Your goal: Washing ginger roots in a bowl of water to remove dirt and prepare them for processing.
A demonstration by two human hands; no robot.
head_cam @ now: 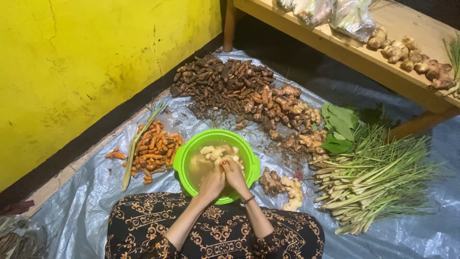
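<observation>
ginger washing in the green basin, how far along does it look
Done: a small heap of pale, clean-looking ginger lies right of the green basin. In hand: the left hand and right hand meet over the murky water, seemingly rubbing a piece, with more ginger soaking. Left: the large pile of soil-dark rhizomes behind looks unwashed.

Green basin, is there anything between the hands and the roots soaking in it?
Nothing visible. Both hands, left and right, are together over the green basin, right at the pale roots in the murky water.
</observation>
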